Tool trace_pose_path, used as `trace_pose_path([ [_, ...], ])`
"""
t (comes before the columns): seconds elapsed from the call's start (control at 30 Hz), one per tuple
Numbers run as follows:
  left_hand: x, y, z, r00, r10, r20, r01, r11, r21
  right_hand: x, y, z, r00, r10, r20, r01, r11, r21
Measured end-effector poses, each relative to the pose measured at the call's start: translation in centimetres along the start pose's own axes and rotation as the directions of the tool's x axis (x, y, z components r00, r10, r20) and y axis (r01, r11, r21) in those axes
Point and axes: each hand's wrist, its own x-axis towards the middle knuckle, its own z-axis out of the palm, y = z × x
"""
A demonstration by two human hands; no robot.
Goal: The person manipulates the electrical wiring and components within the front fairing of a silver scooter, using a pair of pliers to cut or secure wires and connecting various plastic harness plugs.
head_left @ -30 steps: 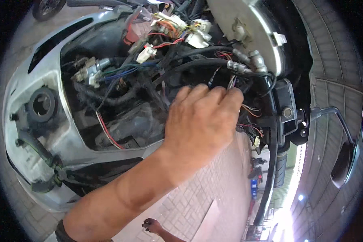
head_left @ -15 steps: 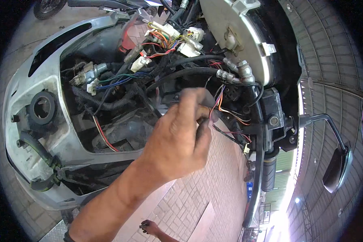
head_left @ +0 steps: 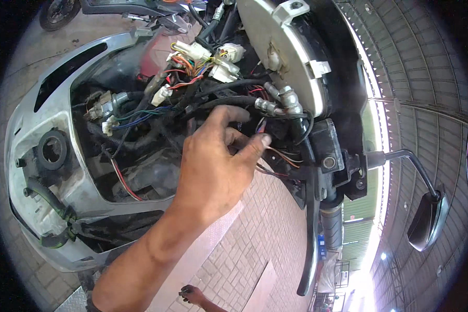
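A thin bundle of coloured wires, orange and pale among them, lies right at the left hand, running from beside the thumb tip toward the handlebar of a stripped-down motorbike. The left hand's grip is loosely curved: the index finger arches well apart from the thumb, while the other fingers are partly hidden beneath, so I cannot tell whether any wire is pinched. Just above the fingers a black hose crosses, and beyond it several white connectors sit in a tangle of leads. A red-and-white wire pair hangs inside the opening of the pale body panel, left of the hand. On the other side stand the black brake-fluid box, a long lever and the mirror. Lower down, well apart from the wiring and above the paved floor, the right hand is curled; something small and dark may be in it, but it is too small to tell.

As far as can be judged, the work is partway: the wiring has been laid bare and reached, while the coloured wires remain untidied, the leads lie loose and the front opening is uncovered
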Motion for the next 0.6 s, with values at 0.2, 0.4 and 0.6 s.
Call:
trace_pose_path([
  [0.2,0.4,-1.2,0.5,0.971,0.231,-0.061,-0.213,0.953,0.217,-0.1,-0.6,-0.5,0.998,0.053,-0.035,-0.057,0.991,-0.120],
  [0.4,1.4,0.8,-0.3,0.993,0.077,0.085,-0.103,0.927,0.361,-0.7,-1.7,-0.8,0.997,0.039,-0.062,-0.046,0.992,-0.118],
  [0.6,1.5,1.2,-0.6,0.999,-0.021,0.043,-0.004,0.859,0.511,0.6,0.2,-1.0,0.999,-0.052,0.009,0.053,0.971,-0.233],
])
